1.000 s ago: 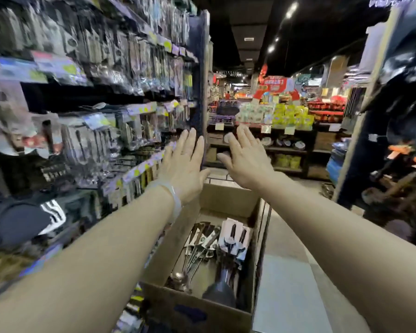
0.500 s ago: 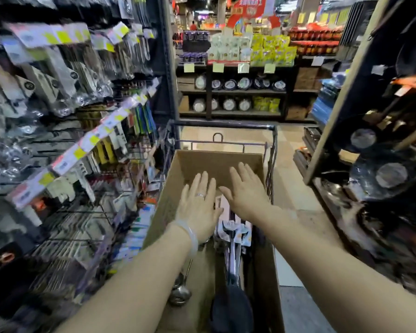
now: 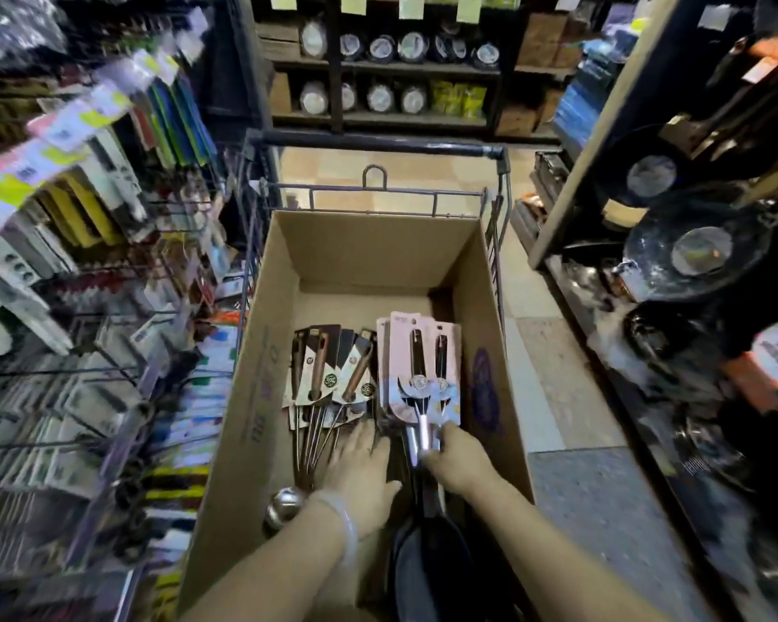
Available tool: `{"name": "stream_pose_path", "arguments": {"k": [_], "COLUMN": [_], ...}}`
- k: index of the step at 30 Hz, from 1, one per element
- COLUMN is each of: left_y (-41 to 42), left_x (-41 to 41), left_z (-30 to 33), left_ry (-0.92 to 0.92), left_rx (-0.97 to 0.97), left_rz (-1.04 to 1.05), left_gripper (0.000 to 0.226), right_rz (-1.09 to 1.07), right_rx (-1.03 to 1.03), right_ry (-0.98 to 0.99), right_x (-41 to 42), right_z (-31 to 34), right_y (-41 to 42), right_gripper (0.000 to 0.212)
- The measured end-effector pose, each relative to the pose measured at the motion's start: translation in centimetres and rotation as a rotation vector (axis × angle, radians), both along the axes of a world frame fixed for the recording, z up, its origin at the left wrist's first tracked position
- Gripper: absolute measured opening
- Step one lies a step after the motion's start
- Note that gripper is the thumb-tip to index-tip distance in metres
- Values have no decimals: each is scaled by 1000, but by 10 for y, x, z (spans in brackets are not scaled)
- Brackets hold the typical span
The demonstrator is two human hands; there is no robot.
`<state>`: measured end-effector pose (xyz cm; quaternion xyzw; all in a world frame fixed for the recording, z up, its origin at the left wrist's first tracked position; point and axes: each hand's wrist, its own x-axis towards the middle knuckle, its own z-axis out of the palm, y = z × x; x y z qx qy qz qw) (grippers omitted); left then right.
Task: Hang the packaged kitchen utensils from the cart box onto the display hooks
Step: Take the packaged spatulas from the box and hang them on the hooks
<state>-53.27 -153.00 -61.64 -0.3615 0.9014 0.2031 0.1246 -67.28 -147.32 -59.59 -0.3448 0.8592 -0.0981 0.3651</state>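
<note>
A: How many views are there?
B: Just 1, worn on the head, so nothing is shared between views.
A: Which way does it face?
B: Forward and steeply down into the cardboard box (image 3: 369, 262) in the cart (image 3: 378, 145), close above it. Display racks (image 3: 86, 217) curve up the left edge, shelving stands ahead.

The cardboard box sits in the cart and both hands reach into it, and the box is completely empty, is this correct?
Not quite. The head view shows the cardboard box holds packaged utensils. It does sit in the cart, with the left hand and right hand reaching in.
</note>
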Motion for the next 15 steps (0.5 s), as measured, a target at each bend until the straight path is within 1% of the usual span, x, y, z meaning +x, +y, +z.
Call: {"name": "stream_pose_path", "arguments": {"k": [2,3,4,9,11,13,15], "left_y": [1,0,0,-4,-5,-5,-6], "left_x": [-1,-1,-1,-6,-8,-10,-10], "left_z": [-6,-8,-9,-9,-7,-3,4], "left_ry": [22,33,40,64,72,95,153], "left_rx": [53,74,92,126,138,149,166], "left_rz": [42,64,82,191,214,225,252], "left_gripper": [64,63,63,54,50,47,41], "right_rz": [-58,-85,-111,-182,-192,-200,-224], "right_rx": [-22,-36,-41,-53,-49,-51,-92], "right_ry": [-45,-62,-72,-77,-108,-158,-273], "right_x": [5,6,8,8,6,1,-3], "right_z": [-11,-16,-20,-31,-29,-27,-22], "right_y": [-1,-2,-3,-6,-6,-6,-6], "right_gripper": [23,11,11,37,39,41,44]}}
